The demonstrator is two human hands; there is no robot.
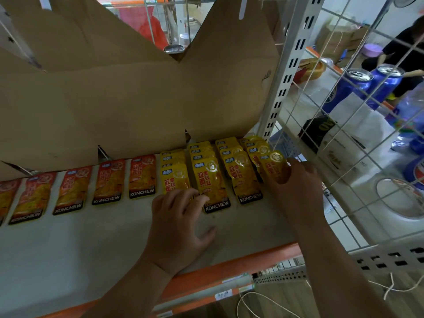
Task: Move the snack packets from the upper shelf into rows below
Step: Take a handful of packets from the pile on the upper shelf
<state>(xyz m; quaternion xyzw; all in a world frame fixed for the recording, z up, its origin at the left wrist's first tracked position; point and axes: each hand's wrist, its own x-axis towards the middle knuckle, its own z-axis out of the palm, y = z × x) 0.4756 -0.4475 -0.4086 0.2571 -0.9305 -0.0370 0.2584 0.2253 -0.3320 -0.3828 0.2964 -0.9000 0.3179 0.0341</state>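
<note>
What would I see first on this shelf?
Shiny yellow packets overlap in rows at the right of the shelf, with both hands on them: the left hand at the leftmost row, the right hand at the rightmost. Orange packets line up singly to the left, and blue cans stand far right.

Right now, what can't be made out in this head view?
- Head view, right hand: its grip on the far-right yellow packet is hidden by the hand's own back.
- Head view, leftmost orange packet: cut off by the left edge.
- Head view, cardboard: blocks everything behind it.
</note>
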